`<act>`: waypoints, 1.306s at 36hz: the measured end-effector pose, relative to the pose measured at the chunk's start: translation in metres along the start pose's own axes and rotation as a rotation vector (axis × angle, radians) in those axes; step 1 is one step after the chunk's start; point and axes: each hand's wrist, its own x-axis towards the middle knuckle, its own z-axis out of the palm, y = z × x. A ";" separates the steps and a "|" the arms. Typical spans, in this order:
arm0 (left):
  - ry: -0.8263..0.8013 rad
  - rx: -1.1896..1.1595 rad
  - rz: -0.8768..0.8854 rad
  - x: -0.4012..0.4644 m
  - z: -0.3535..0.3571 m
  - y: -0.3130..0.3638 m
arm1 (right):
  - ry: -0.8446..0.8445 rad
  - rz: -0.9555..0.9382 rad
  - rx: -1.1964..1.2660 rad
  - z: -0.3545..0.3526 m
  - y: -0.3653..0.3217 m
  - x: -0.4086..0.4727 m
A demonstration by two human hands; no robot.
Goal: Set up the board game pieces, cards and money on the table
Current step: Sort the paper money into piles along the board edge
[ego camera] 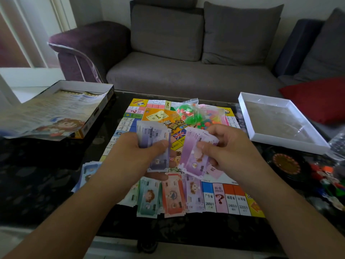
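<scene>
My left hand (pixel 143 152) and right hand (pixel 225 146) cover the middle of the game board (pixel 231 199). My fingers hide parts of the purple notes (pixel 194 156) I hold. The print on those notes is blurred. A plastic bottle (pixel 337 146) is cut off at the right edge.

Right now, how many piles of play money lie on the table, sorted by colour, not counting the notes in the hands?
Blue pile: 1
Green pile: 1
Orange pile: 1
Purple pile: 1
Total: 4 piles. The left hand and right hand each hold more purple notes, left out of the count.
</scene>
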 end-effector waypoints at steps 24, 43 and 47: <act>-0.096 -0.085 -0.051 -0.001 0.003 0.000 | -0.185 0.132 -0.884 0.044 0.037 -0.011; -0.436 -0.264 -0.198 -0.010 0.014 0.006 | -0.068 -0.053 -0.023 0.010 0.006 -0.006; -0.407 -0.212 -0.133 -0.007 0.013 0.002 | -0.085 -0.036 0.028 0.004 0.004 -0.007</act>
